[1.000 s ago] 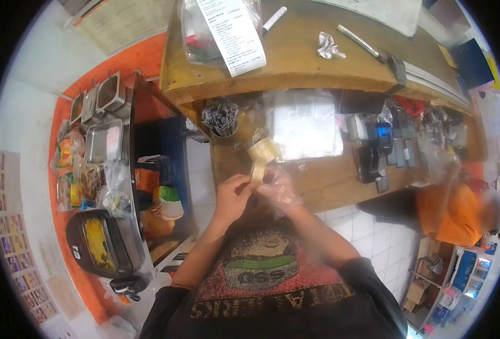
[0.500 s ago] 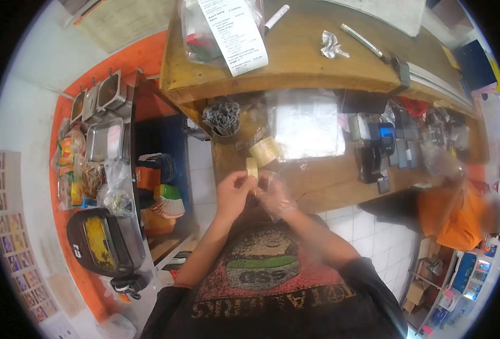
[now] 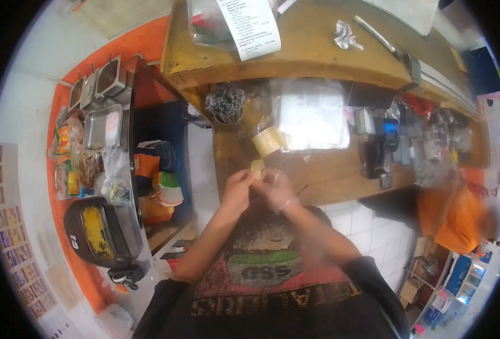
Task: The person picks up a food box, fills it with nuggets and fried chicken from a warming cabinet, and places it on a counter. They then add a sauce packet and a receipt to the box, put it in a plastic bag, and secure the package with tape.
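A small yellowish tape roll (image 3: 257, 166) is pinched upright at the fingertips of my left hand (image 3: 237, 190). Close against its right side is my right hand (image 3: 277, 191), in a thin clear plastic glove, its fingers closed at the roll's lower edge. Whether a strip of tape lies between those fingers is too blurred to tell. Just beyond the hands, a wide roll of tape (image 3: 268, 141) lies on the wooden counter (image 3: 317, 178), touching neither hand. Behind that roll is a stack of clear plastic bags (image 3: 311, 118).
A receipt (image 3: 252, 34) on a bagged package rests on the upper shelf (image 3: 317, 59). A cup of dark straws (image 3: 225, 104) stands at the counter's left. Black devices (image 3: 381, 144) stand to the right. A person in orange (image 3: 450, 217) is at the far right.
The view has shifted slightly. My right hand has drawn its fingers in closer around the small tape roll, and the roll has turned a little. The wide roll stays on the counter.
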### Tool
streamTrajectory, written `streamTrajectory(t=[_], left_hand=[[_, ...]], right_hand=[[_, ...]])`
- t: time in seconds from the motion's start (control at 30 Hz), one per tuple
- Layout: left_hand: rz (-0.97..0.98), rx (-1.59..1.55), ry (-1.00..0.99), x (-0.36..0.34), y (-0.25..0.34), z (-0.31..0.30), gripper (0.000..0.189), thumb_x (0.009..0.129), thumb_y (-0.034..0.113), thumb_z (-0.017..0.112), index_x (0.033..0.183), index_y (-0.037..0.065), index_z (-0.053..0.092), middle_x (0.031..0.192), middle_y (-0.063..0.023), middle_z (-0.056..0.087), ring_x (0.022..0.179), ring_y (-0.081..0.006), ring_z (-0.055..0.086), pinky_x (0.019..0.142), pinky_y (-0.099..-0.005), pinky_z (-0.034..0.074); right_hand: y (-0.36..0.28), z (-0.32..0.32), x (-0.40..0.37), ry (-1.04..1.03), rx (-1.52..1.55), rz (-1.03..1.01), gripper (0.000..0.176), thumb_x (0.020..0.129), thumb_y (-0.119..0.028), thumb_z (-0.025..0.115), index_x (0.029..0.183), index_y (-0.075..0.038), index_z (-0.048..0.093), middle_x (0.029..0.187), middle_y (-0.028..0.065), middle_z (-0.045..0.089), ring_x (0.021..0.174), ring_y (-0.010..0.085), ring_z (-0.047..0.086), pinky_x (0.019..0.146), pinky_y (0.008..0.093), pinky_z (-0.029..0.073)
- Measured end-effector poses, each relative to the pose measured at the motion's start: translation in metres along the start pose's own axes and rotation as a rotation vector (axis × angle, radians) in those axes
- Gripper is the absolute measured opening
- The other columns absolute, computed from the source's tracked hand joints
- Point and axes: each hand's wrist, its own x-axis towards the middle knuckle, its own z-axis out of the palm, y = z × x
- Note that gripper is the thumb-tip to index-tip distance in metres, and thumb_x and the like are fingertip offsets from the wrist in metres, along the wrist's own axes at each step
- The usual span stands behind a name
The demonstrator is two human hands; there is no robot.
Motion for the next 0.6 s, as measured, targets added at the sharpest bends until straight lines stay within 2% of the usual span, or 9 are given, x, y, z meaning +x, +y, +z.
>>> streamTrajectory(t=[0.07, 0.17, 0.27, 0.37, 0.47, 0.57, 0.6], left_hand=[[0.023, 0.024, 0.063, -0.001, -0.001, 0.006, 0.017, 0.097, 0.012, 0.060, 0.103, -0.003, 0.067, 0.092, -0.0052, 0.067, 0.082, -0.0134, 0.061, 0.075, -0.0274, 0.048], [-0.027, 0.001, 0.017, 0.002, -0.008, 0.000, 0.015, 0.097, 0.013, 0.060, 0.102, 0.000, 0.066, 0.095, -0.0038, 0.067, 0.086, -0.0128, 0.060, 0.079, -0.0277, 0.046], [-0.101, 0.103, 0.106, 0.006, -0.012, 0.001, 0.015, 0.097, 0.013, 0.060, 0.101, 0.000, 0.067, 0.093, -0.0036, 0.067, 0.084, -0.0130, 0.060, 0.077, -0.0281, 0.047], [-0.063, 0.097, 0.135, 0.008, -0.014, 0.002, 0.016, 0.094, 0.013, 0.062, 0.098, -0.002, 0.067, 0.086, -0.0048, 0.066, 0.076, -0.0133, 0.060, 0.067, -0.0282, 0.048], [0.087, 0.395, 0.160, 0.005, -0.002, 0.010, 0.018, 0.091, 0.013, 0.066, 0.099, -0.003, 0.066, 0.084, -0.0053, 0.066, 0.077, -0.0141, 0.062, 0.071, -0.0283, 0.049], [0.022, 0.474, 0.002, 0.004, 0.007, 0.002, 0.029, 0.088, 0.013, 0.071, 0.111, -0.002, 0.064, 0.100, -0.0099, 0.067, 0.090, -0.0147, 0.062, 0.078, -0.0297, 0.051], [0.073, 0.513, 0.014, 0.001, 0.010, 0.002, 0.034, 0.087, 0.013, 0.072, 0.116, -0.001, 0.062, 0.108, -0.0108, 0.065, 0.096, -0.0151, 0.061, 0.082, -0.0303, 0.051]], right_hand=[[-0.010, 0.001, -0.002, 0.009, 0.106, 0.147, 0.017, 0.084, -0.011, 0.076, 0.097, -0.004, 0.066, 0.083, 0.0020, 0.066, 0.077, 0.0125, 0.060, 0.072, 0.0333, 0.050], [-0.018, 0.000, -0.007, 0.021, 0.103, 0.114, 0.017, 0.084, -0.010, 0.075, 0.096, -0.002, 0.065, 0.084, 0.0045, 0.066, 0.078, 0.0135, 0.061, 0.071, 0.0333, 0.050], [0.015, -0.009, 0.001, 0.084, -0.377, -0.199, 0.021, 0.084, -0.015, 0.074, 0.096, -0.001, 0.064, 0.086, 0.0071, 0.066, 0.079, 0.0154, 0.061, 0.070, 0.0350, 0.050], [-0.010, -0.005, -0.006, 0.106, -0.570, -0.158, 0.029, 0.083, -0.021, 0.074, 0.099, 0.001, 0.063, 0.090, 0.0108, 0.066, 0.082, 0.0214, 0.062, 0.074, 0.0383, 0.050], [-0.014, -0.010, -0.004, 0.048, -0.241, -0.025, 0.031, 0.084, -0.026, 0.073, 0.100, 0.000, 0.063, 0.096, 0.0127, 0.067, 0.087, 0.0251, 0.063, 0.079, 0.0412, 0.050], [-0.028, -0.014, -0.007, 0.024, -0.363, -0.057, 0.031, 0.085, -0.022, 0.073, 0.102, 0.001, 0.062, 0.099, 0.0128, 0.068, 0.091, 0.0223, 0.065, 0.082, 0.0380, 0.050], [-0.042, -0.016, -0.013, -0.029, -0.429, -0.078, 0.029, 0.085, -0.020, 0.073, 0.103, 0.000, 0.062, 0.100, 0.0118, 0.068, 0.091, 0.0205, 0.064, 0.082, 0.0363, 0.051]])
